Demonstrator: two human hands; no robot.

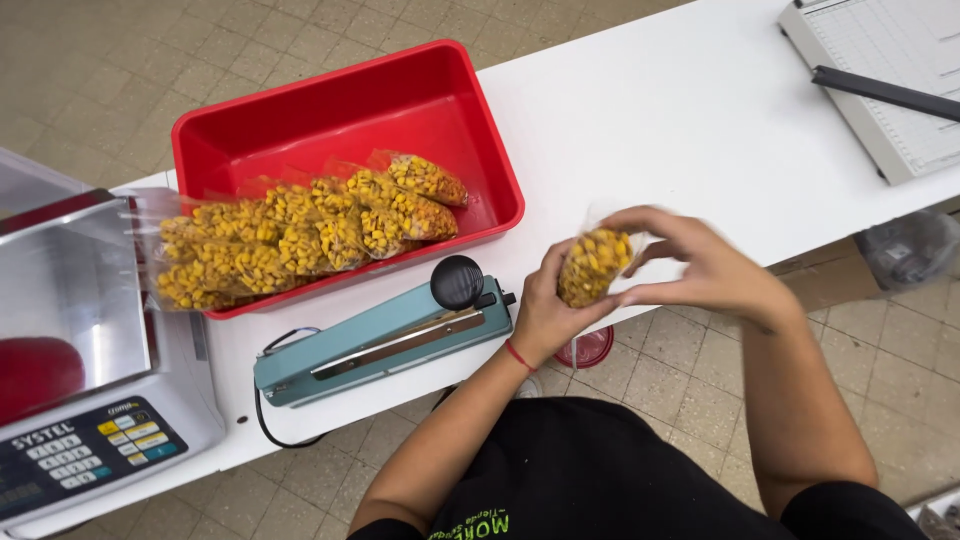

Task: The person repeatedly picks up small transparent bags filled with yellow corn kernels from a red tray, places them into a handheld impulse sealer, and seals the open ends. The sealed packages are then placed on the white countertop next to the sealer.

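A small clear bag of yellow-orange corn kernels (593,265) is held above the front edge of the white table (680,130). My left hand (545,315) grips the bag from below, a red string around its wrist. My right hand (700,265) pinches the bag's clear top from the right; its fingers are blurred. A teal heat sealer (385,340) with a black knob lies just left of my left hand.
A red plastic tub (345,120) at the back left holds several filled bags of corn kernels (300,235), some spilling over its left rim. A scale with a steel pan (70,300) and keypad stands at the far left. A paper cutter (890,80) sits at the top right.
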